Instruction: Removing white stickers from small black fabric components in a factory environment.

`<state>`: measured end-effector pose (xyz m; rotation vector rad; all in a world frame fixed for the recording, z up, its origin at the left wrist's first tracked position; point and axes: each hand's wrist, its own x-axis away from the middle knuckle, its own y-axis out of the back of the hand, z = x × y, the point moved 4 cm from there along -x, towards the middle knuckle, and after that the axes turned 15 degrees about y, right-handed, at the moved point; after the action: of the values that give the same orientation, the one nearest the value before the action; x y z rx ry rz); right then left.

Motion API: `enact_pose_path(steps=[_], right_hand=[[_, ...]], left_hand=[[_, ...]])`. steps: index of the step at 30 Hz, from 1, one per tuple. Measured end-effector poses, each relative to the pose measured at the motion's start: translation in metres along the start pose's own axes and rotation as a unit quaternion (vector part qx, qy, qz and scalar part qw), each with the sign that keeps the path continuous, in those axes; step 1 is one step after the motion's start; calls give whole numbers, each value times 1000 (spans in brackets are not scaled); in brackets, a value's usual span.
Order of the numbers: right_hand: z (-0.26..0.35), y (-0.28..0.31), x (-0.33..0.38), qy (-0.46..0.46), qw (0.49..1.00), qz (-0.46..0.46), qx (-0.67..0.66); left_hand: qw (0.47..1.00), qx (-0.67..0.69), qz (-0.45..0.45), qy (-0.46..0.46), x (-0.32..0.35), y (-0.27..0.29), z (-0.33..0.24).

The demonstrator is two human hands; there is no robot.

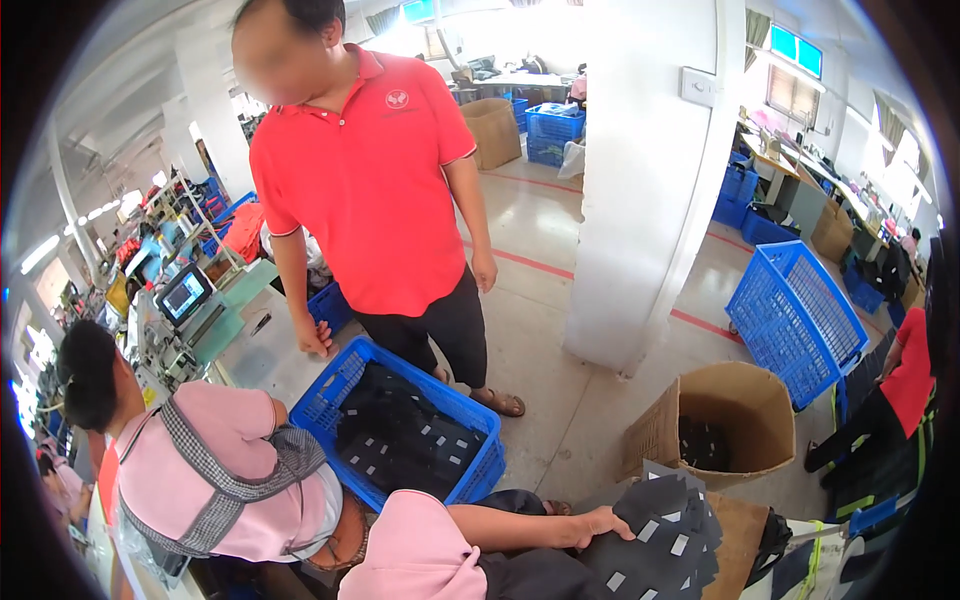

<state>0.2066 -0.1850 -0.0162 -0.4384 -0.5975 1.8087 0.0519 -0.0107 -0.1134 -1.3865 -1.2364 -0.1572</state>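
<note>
Your one visible hand, which side I cannot tell, lies spread flat on the stack of dark fabric pieces at five o'clock. The blue crate sits at seven o'clock, the cardboard box at four.

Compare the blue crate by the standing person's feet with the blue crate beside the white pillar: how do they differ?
The near blue crate sits flat on the floor, filled with dark fabric pieces bearing pale tags. The far blue crate by the white pillar is tipped on its side, and looks empty. A standing person's hand hangs close by the near crate; nobody is at the far one. Both are blue plastic mesh.
</note>
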Motion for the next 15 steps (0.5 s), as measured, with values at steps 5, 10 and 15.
enact_pose_path(steps=[5, 10, 15], right_hand=[[3, -19, -8, -6, 1000, 14, -15], [4, -30, -9, -16, 999, 23, -30], [4, -27, -6, -27, 999, 18, -42]], left_hand=[[1000, -6, -13, -6, 2, -2, -2], [1000, 5, -4, -5, 0, 0, 3], [1000, -3, -20, -7, 2, 0, 9]])
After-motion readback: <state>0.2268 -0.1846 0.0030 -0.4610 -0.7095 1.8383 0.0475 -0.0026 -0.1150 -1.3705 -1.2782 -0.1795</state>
